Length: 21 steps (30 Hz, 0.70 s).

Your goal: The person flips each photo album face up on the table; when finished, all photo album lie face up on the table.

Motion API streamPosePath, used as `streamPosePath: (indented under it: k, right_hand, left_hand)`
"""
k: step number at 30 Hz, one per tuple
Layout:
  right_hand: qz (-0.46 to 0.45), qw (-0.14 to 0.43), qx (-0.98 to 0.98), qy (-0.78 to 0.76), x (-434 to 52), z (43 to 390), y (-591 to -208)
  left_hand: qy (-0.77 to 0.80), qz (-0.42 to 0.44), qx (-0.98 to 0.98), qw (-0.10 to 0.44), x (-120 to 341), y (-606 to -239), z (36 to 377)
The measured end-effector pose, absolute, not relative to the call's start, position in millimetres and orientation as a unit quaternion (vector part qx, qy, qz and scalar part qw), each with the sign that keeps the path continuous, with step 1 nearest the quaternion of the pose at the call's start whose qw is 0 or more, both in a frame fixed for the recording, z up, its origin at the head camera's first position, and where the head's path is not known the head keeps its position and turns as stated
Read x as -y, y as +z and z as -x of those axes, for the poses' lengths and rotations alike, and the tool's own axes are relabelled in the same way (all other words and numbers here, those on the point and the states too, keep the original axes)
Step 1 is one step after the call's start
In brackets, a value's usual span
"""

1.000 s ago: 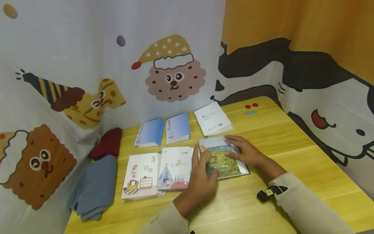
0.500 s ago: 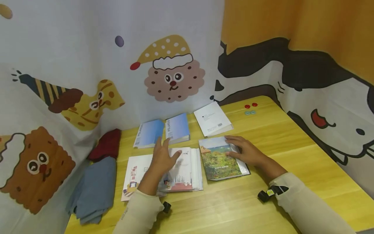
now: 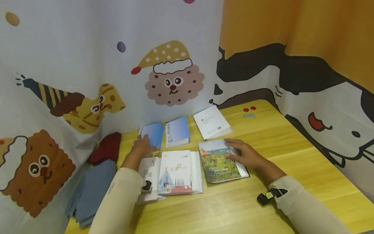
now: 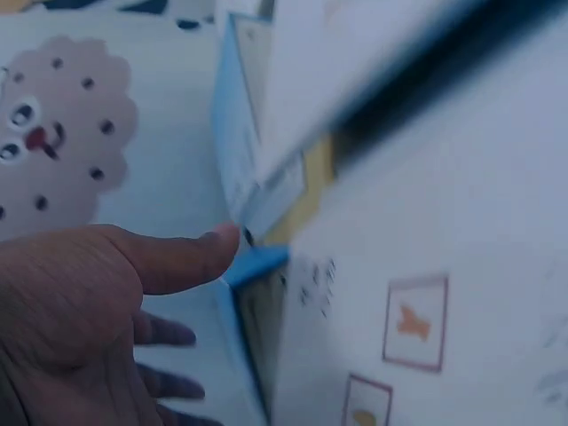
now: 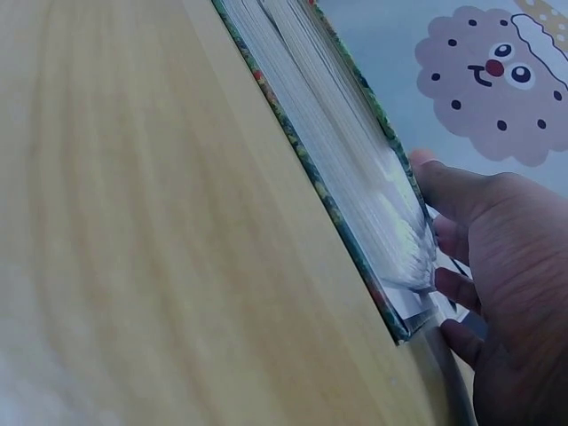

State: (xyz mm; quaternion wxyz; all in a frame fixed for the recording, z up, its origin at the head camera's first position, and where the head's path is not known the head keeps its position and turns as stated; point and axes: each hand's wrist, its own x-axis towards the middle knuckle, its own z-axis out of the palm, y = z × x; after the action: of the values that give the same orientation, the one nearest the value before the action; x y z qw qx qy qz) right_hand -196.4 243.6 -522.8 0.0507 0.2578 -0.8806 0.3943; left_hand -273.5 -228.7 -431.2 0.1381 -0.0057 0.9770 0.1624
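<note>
My left hand (image 3: 142,148) reaches over the lower left part of a blue Polaroid album (image 3: 156,132) in the back row. Its thumb and fingers are extended and spread in the left wrist view. My right hand (image 3: 246,154) rests at the upper right corner of a photo album (image 3: 217,167) with a garden picture on its cover. In the right wrist view the thumb (image 5: 426,173) touches the cover's edge, and the page edges (image 5: 355,169) face the camera. Between the hands lie two white illustrated albums, one with a tent drawing (image 3: 175,172) and one partly under my left sleeve (image 3: 150,170).
A second blue album (image 3: 178,131) and a white one (image 3: 212,123) stand along the curtain. Small red discs (image 3: 253,108) and pale blue discs (image 3: 252,116) sit at the back right. Grey-blue cloth (image 3: 96,191) and dark red cloth (image 3: 106,149) lie at the left edge.
My left hand has left the garden-picture album and moved leftward across the white albums to the left blue album. The right hand has stayed on the garden-picture album.
</note>
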Motion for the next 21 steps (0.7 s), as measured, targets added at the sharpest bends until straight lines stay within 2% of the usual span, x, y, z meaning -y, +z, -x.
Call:
streamPosePath:
  k: [10, 21]
  right_hand:
    - [-0.262, 0.043, 0.882, 0.389, -239, 196, -524]
    - [-0.257, 0.05, 0.884, 0.386, -244, 196, -523]
  left_hand:
    - [0.143, -0.009, -0.977, 0.158, 242, -463, 296]
    - [0.106, -0.036, -0.978, 0.178, 239, -454, 302]
